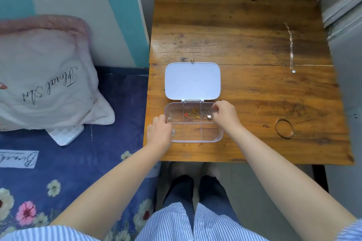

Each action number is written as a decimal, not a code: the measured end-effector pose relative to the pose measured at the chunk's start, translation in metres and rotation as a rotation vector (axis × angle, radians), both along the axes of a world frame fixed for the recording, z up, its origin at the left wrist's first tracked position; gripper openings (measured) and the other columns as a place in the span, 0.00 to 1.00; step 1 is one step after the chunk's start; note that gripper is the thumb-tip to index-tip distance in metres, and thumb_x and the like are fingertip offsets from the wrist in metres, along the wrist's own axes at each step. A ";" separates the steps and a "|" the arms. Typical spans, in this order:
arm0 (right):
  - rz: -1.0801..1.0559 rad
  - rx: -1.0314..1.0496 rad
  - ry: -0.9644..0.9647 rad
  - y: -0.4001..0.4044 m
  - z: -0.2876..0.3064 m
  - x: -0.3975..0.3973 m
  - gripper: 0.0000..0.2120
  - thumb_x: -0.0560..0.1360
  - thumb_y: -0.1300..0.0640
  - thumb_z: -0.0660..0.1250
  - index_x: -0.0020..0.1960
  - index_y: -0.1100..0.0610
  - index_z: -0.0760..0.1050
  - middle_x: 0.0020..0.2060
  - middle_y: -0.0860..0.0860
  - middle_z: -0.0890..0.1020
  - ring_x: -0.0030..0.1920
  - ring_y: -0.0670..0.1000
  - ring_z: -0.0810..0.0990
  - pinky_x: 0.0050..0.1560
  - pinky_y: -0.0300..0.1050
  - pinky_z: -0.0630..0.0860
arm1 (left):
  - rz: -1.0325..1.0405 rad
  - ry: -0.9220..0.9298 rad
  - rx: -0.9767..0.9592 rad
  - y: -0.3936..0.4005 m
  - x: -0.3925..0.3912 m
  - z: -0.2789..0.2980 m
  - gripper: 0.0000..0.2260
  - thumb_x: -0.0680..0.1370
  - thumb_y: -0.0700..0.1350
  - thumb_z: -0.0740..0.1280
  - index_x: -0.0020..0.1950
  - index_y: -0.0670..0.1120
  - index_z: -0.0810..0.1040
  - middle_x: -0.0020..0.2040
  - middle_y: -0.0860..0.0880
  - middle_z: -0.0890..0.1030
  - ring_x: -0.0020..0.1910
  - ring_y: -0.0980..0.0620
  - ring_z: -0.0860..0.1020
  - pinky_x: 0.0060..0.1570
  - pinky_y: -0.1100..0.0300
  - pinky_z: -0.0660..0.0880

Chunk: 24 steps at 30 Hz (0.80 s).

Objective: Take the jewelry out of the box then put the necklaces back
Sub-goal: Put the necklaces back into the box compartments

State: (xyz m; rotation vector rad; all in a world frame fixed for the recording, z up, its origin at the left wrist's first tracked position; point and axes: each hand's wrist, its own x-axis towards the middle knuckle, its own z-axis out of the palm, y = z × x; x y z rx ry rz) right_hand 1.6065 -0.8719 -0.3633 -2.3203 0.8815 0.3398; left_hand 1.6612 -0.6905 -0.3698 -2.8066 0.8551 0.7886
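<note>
1. Clear plastic box point(197, 137) sits open at the worktop's point(244, 45) lower left of centre.
2. Left hand point(159, 130) grips its left edge.
3. Right hand point(224, 112) fingers point(215, 108) pinch jewelry point(210, 116) in the upper right compartment.
4. Necklace point(291, 47) and bangle point(284, 128) lie at right.

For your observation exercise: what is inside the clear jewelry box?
The jewelry box holds a silver piece back left, a gold chain with a red pendant back middle, and silver pieces back right. The right hand covers part of that compartment.
</note>
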 end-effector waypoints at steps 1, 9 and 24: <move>0.028 0.013 0.003 -0.004 0.002 -0.003 0.14 0.71 0.70 0.57 0.53 0.66 0.76 0.54 0.62 0.78 0.56 0.59 0.75 0.54 0.45 0.69 | -0.015 -0.008 0.002 -0.002 0.001 0.000 0.10 0.74 0.34 0.63 0.53 0.40 0.76 0.57 0.44 0.72 0.56 0.45 0.68 0.47 0.56 0.68; -0.028 -0.008 0.112 -0.108 0.025 -0.046 0.13 0.76 0.63 0.59 0.58 0.63 0.74 0.59 0.60 0.77 0.61 0.59 0.74 0.61 0.50 0.70 | -0.133 -0.023 -0.148 -0.084 0.008 0.016 0.12 0.73 0.34 0.61 0.55 0.41 0.75 0.56 0.43 0.74 0.57 0.44 0.70 0.43 0.55 0.66; -0.131 -0.103 0.041 -0.308 -0.012 -0.037 0.20 0.75 0.59 0.62 0.67 0.59 0.66 0.64 0.61 0.71 0.62 0.61 0.71 0.61 0.53 0.71 | 0.005 0.090 -0.191 -0.280 -0.038 -0.018 0.17 0.77 0.40 0.60 0.66 0.40 0.66 0.71 0.40 0.64 0.71 0.43 0.61 0.64 0.51 0.67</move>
